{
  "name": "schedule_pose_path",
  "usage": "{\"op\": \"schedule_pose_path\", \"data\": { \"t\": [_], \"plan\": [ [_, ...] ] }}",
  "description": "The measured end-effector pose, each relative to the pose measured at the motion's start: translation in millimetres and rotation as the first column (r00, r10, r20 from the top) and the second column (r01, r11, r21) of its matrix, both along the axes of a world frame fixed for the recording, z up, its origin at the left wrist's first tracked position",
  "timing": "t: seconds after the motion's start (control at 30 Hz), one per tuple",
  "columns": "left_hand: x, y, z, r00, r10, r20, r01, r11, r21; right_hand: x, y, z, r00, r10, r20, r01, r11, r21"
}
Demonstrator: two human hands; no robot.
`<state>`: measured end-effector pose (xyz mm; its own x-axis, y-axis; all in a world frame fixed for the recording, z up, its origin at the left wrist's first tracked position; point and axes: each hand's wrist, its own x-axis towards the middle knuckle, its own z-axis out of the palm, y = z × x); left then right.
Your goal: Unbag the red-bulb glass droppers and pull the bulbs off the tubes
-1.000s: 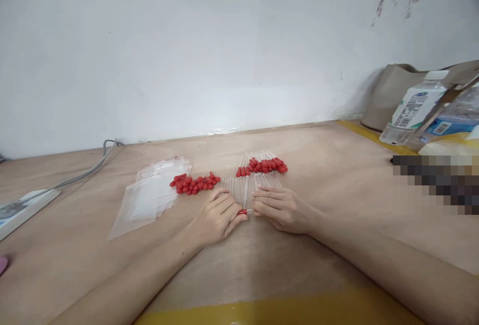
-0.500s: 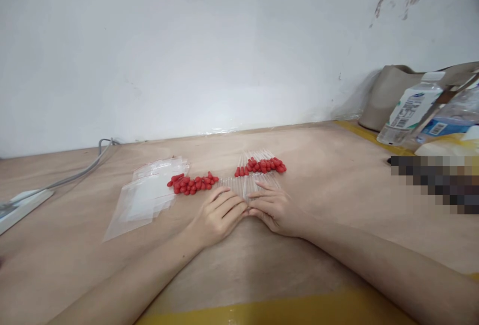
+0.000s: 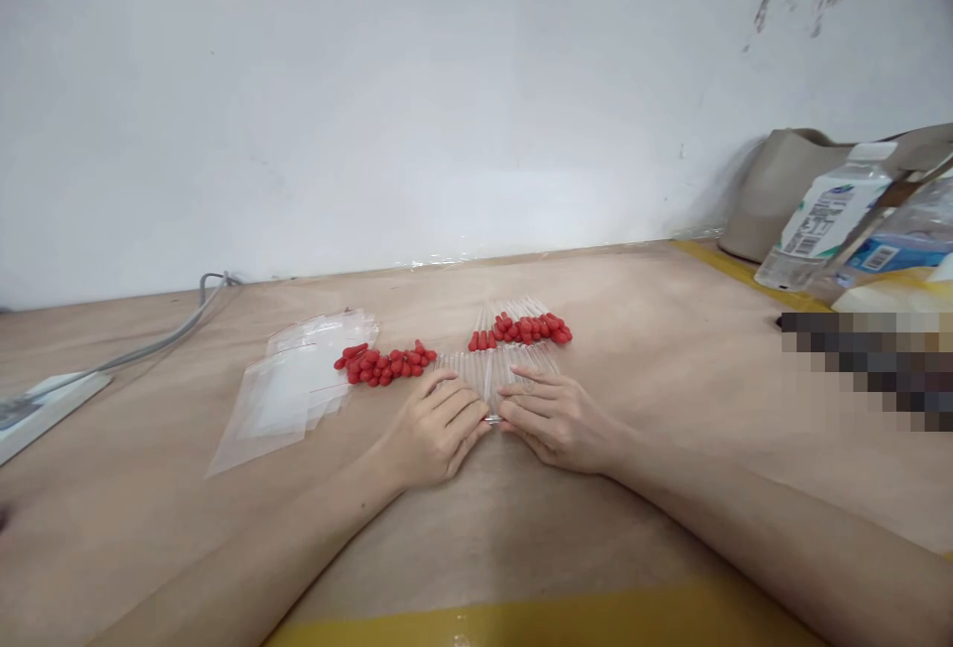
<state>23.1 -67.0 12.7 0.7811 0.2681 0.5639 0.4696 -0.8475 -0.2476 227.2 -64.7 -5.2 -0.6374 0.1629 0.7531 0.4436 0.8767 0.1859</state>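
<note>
A row of clear glass dropper tubes (image 3: 487,376) lies side by side on the table, pointing away from me. My left hand (image 3: 441,429) rests over the left part of the row, fingers curled. My right hand (image 3: 555,421) covers the right part, its fingers bent over the tubes. Between my fingertips a short stretch of a clear glass tube (image 3: 492,419) shows crosswise at the near ends, pinched from both sides; its ends are hidden. Behind the row lie droppers with red rubber bulbs (image 3: 527,329). To the left is a pile of loose red rubber bulbs (image 3: 383,365).
Clear zip bags (image 3: 287,399) lie fanned out at the left, partly beside the loose bulbs. A grey cable (image 3: 164,340) runs to a white power strip (image 3: 52,414). Plastic bottles (image 3: 826,215) and a beige container (image 3: 755,195) stand at the right by the wall.
My hands have drawn slightly apart at the fingertips, so the crosswise glass tube between them shows more. The bulbs and bags stay put; the view has shifted slightly.
</note>
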Motion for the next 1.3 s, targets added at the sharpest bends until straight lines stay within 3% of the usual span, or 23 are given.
{"op": "schedule_pose_path", "data": {
  "t": [0.43,0.6,0.77,0.93,1.3],
  "plan": [
    [-2.8,-2.9,-0.4,0.999,-0.04,0.006,0.04,0.982,-0.183,4.8,-0.7,4.4,0.995,0.016,0.103,-0.035,0.982,0.185],
    [-1.6,0.2,0.4,0.998,0.053,-0.041,-0.057,0.993,-0.108,5.0,-2.1,5.1,1.0,-0.009,0.017,0.01,0.999,-0.035],
    [-1.0,4.7,-4.1,0.998,0.063,-0.016,-0.063,0.998,-0.025,2.6,-2.9,4.6,0.995,-0.095,-0.015,0.089,0.967,-0.238],
    [0.7,4.2,-4.4,0.994,0.012,0.105,-0.012,1.0,0.006,-0.2,-1.4,0.6,0.993,-0.115,0.003,0.112,0.958,-0.266],
    [0.6,1.5,-3.5,0.999,-0.01,0.035,0.007,0.995,0.096,-3.2,-0.8,-5.4,0.995,0.018,-0.094,-0.04,0.97,-0.241]
  ]
}}
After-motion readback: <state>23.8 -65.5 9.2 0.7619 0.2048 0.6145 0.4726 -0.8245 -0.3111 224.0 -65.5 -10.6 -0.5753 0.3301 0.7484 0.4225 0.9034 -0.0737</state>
